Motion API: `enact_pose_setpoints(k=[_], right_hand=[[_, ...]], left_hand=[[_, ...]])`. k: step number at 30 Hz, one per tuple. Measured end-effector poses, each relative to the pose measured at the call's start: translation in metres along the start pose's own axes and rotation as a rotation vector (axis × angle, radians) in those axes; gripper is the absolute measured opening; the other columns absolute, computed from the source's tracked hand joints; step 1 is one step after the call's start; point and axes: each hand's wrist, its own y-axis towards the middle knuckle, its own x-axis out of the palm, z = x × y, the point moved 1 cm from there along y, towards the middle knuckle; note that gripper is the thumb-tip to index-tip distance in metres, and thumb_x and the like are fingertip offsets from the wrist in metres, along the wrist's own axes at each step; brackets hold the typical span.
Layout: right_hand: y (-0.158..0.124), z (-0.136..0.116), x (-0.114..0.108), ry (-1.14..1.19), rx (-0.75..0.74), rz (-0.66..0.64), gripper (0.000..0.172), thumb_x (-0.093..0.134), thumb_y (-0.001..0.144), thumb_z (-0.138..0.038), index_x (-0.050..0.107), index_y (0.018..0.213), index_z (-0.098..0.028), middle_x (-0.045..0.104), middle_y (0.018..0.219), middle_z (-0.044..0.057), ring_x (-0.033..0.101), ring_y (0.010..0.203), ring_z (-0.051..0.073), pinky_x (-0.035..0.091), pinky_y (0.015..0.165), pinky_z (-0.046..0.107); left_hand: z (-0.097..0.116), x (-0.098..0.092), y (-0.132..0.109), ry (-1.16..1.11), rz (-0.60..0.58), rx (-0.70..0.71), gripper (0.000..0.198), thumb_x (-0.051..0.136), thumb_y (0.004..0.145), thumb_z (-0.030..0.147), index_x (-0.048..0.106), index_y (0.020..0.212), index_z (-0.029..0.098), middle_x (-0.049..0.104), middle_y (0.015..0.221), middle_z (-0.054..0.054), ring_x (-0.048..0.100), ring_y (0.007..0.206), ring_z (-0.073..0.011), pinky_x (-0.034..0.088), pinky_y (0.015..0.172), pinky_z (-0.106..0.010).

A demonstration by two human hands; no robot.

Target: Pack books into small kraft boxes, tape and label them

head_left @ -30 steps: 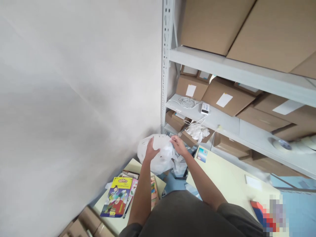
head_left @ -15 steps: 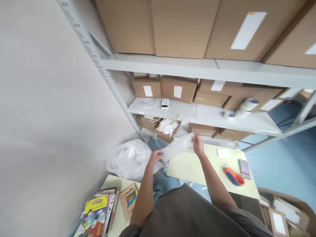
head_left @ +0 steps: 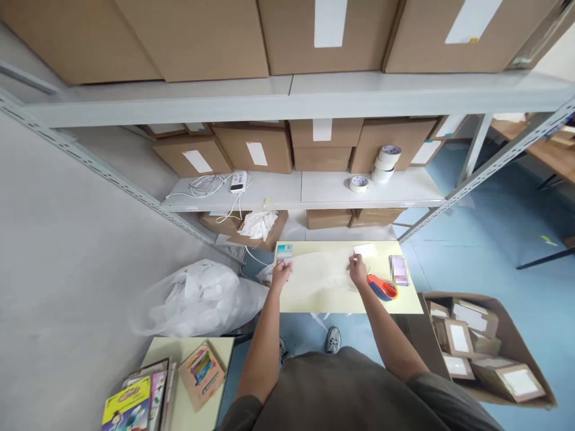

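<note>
A translucent white sheet [head_left: 318,269] is stretched low over a pale yellow table [head_left: 323,304]. My left hand [head_left: 281,276] pinches its left end, and the right end is in the closed fingers of my right hand [head_left: 358,269]. Whether the sheet is one layer or a flat bag, I cannot tell. Just beyond my left hand lies a small blue and white card or packet [head_left: 284,252]. A white slip [head_left: 365,249] lies behind my right hand. An orange and blue tape dispenser [head_left: 383,288] rests beside my right forearm.
A blurred-out flat item [head_left: 399,270] lies on the table's right. The shelf [head_left: 287,190] ahead carries cardboard boxes, tape rolls [head_left: 358,183] and a power strip [head_left: 238,181]. A large carton of small boxes [head_left: 494,347] stands right; a stuffed plastic bag [head_left: 202,299] and books [head_left: 130,407] are left.
My view has turned to the right. Both hands have brought the sheet from the table's left edge to over the table, where it is now level and spread out.
</note>
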Motion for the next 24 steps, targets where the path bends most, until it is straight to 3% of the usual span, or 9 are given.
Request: enact_pose_setpoints(k=[2, 4, 6, 8, 9, 13, 18, 22, 24], right_hand=[[0.012, 0.001, 0.017, -0.07, 0.058, -0.056, 0.036, 0.033, 0.104, -0.047, 0.056, 0.118, -0.023, 0.07, 0.072, 0.003, 0.066, 0.073, 0.024, 0.042, 0.067, 0.03], [0.019, 0.002, 0.033, -0.153, 0.104, -0.081, 0.034, 0.034, 0.106, -0.04, 0.056, 0.123, -0.021, 0.071, 0.079, 0.006, 0.066, 0.075, 0.024, 0.041, 0.069, 0.03], [0.021, 0.007, 0.046, -0.231, 0.142, -0.094, 0.034, 0.033, 0.108, -0.038, 0.055, 0.128, -0.021, 0.072, 0.088, 0.008, 0.066, 0.079, 0.023, 0.041, 0.071, 0.03], [0.019, 0.017, 0.057, -0.29, 0.167, -0.108, 0.036, 0.029, 0.109, -0.036, 0.053, 0.132, -0.021, 0.072, 0.095, 0.01, 0.066, 0.082, 0.023, 0.042, 0.074, 0.031], [0.017, 0.024, 0.062, -0.311, 0.175, -0.116, 0.037, 0.027, 0.109, -0.035, 0.052, 0.133, -0.02, 0.072, 0.097, 0.011, 0.066, 0.083, 0.024, 0.042, 0.074, 0.031], [0.005, 0.054, 0.078, -0.351, 0.23, -0.13, 0.039, 0.022, 0.11, -0.033, 0.049, 0.134, -0.019, 0.072, 0.102, 0.012, 0.066, 0.085, 0.024, 0.042, 0.075, 0.033], [-0.003, 0.075, 0.085, -0.379, 0.32, -0.074, 0.041, 0.019, 0.11, -0.034, 0.049, 0.134, -0.02, 0.073, 0.103, 0.012, 0.066, 0.086, 0.024, 0.042, 0.076, 0.033], [0.003, 0.077, 0.085, -0.406, 0.367, -0.034, 0.041, 0.02, 0.11, -0.034, 0.049, 0.135, -0.02, 0.073, 0.104, 0.013, 0.067, 0.089, 0.026, 0.043, 0.077, 0.034], [0.007, 0.079, 0.086, -0.415, 0.408, -0.03, 0.041, 0.02, 0.11, -0.033, 0.049, 0.136, -0.02, 0.073, 0.105, 0.013, 0.068, 0.091, 0.026, 0.044, 0.078, 0.034]], left_hand=[[0.005, -0.003, 0.003, 0.116, 0.121, -0.018, 0.033, 0.069, 0.086, 0.043, 0.072, 0.109, 0.019, 0.07, 0.076, -0.001, 0.063, 0.059, -0.0137, 0.051, 0.056, -0.024], [0.01, -0.01, 0.0, 0.244, 0.319, 0.032, 0.042, 0.067, 0.089, 0.038, 0.067, 0.127, 0.017, 0.076, 0.1, -0.008, 0.072, 0.082, -0.0201, 0.058, 0.077, -0.032], [0.012, -0.017, -0.01, 0.386, 0.523, 0.157, 0.051, 0.065, 0.092, 0.036, 0.06, 0.14, 0.016, 0.071, 0.126, -0.015, 0.07, 0.11, -0.0273, 0.054, 0.101, -0.041], [0.009, -0.016, -0.023, 0.521, 0.568, 0.31, 0.048, 0.059, 0.097, 0.034, 0.061, 0.141, 0.017, 0.066, 0.137, -0.017, 0.06, 0.13, -0.0302, 0.045, 0.116, -0.045], [0.005, -0.012, -0.028, 0.583, 0.505, 0.383, 0.043, 0.056, 0.099, 0.033, 0.063, 0.139, 0.019, 0.066, 0.138, -0.016, 0.057, 0.135, -0.0297, 0.042, 0.119, -0.044], [-0.027, 0.023, -0.042, 0.798, 0.06, 0.537, 0.038, 0.051, 0.099, 0.023, 0.071, 0.132, 0.024, 0.066, 0.143, -0.011, 0.053, 0.14, -0.0277, 0.043, 0.119, -0.042], [-0.078, 0.06, -0.043, 0.954, 0.071, 0.479, 0.054, 0.048, 0.096, 0.015, 0.062, 0.147, 0.019, 0.038, 0.17, -0.013, 0.028, 0.159, -0.0355, 0.035, 0.123, -0.055], [-0.117, 0.075, -0.032, 1.004, -0.188, 0.5, 0.057, 0.048, 0.096, 0.014, 0.06, 0.151, 0.023, 0.042, 0.168, -0.01, 0.032, 0.158, -0.0315, 0.042, 0.119, -0.048], [-0.137, 0.076, -0.026, 1.034, -0.301, 0.463, 0.058, 0.051, 0.096, 0.019, 0.058, 0.153, 0.024, 0.042, 0.168, -0.01, 0.031, 0.158, -0.0339, 0.043, 0.118, -0.049]])
